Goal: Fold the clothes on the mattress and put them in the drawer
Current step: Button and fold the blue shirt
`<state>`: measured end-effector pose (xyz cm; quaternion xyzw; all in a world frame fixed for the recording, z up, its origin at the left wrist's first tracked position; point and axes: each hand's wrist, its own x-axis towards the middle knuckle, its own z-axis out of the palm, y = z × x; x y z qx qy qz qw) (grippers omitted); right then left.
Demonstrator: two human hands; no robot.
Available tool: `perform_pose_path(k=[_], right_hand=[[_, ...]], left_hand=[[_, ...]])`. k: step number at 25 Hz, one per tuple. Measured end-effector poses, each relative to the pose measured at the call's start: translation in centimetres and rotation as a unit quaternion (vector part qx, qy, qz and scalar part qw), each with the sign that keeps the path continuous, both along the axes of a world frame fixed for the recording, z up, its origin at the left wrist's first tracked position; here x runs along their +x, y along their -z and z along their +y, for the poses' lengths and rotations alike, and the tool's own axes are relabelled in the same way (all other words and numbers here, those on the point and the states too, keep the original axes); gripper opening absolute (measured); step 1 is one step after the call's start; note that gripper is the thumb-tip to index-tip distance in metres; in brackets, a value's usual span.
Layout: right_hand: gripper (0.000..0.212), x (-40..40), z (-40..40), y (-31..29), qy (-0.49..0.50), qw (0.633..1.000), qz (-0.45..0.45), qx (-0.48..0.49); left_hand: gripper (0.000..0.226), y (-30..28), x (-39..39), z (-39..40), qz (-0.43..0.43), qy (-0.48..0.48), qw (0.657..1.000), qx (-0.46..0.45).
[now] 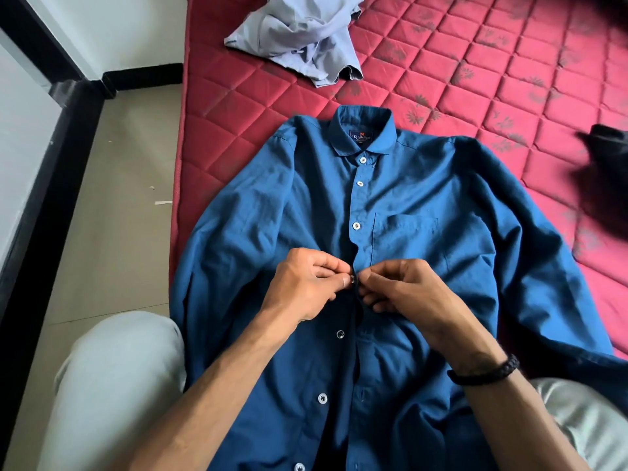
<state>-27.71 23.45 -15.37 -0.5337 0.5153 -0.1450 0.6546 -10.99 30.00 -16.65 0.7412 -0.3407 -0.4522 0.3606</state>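
The left hand [307, 287] sits just left of centre in the frame, fingers curled, thumb and forefinger pinching the left edge of the blue shirt [407, 239] at its front opening. Meeting it from the right, the right hand [401, 290] pinches the opposite edge of the placket the same way, so the fingertips of both nearly touch at the fourth button position. A black braided wristband [486, 372] circles the right wrist at the lower right.

The shirt lies face up and spread flat beneath both hands, collar toward the top of the frame, sleeves splayed to either side. The three upper buttons above the hands are fastened; below the hands the front is open, with white buttons along its left edge. A chest pocket shows to the right of the placket, and a label inside the collar.

At far left a pale tiled floor [112, 205] runs beside a white wall with a black skirting band. The person's knees in light grey trousers [112, 385] fill the lower corners. The shirt rests on a red quilted mattress [475, 79], diamond-stitched with faded floral prints. A crumpled pale lavender garment [299, 35] lies at the upper centre, and a dark garment [605, 171] is blurred at the right edge.
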Motion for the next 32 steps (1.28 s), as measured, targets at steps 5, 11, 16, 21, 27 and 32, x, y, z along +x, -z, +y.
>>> perform_pose_path(k=[5, 11, 16, 21, 27, 32], right_hand=[[0.013, 0.6, 0.4, 0.5, 0.009, 0.996, 0.048, -0.076], [0.024, 0.9, 0.7, 1.1, 0.006, 0.987, 0.089, -0.135], [0.021, 0.8, 0.7, 1.1, -0.018, 0.973, 0.143, -0.178], [0.012, 0.5, -0.1, 0.2, -0.002, 0.994, 0.060, -0.095], [0.003, -0.1, -1.3, -0.6, 0.045, 0.990, -0.085, 0.100], [0.011, -0.5, 1.3, -0.6, 0.110, 0.969, 0.029, -0.220]], left_hand=[[0.018, -0.3, -0.1, -0.1, -0.002, 0.004, 1.000, -0.011], [0.012, -0.4, -0.9, -0.2, -0.039, -0.009, 0.999, -0.028], [0.008, -0.6, -0.9, -0.2, -0.113, 0.010, 0.991, -0.073], [0.008, -0.9, -0.5, -0.3, -0.137, 0.047, 0.983, -0.111], [0.011, -0.1, 0.9, -0.6, -0.160, 0.061, 0.979, -0.111], [0.004, -0.3, 0.8, 1.0, -0.154, 0.031, 0.982, -0.103]])
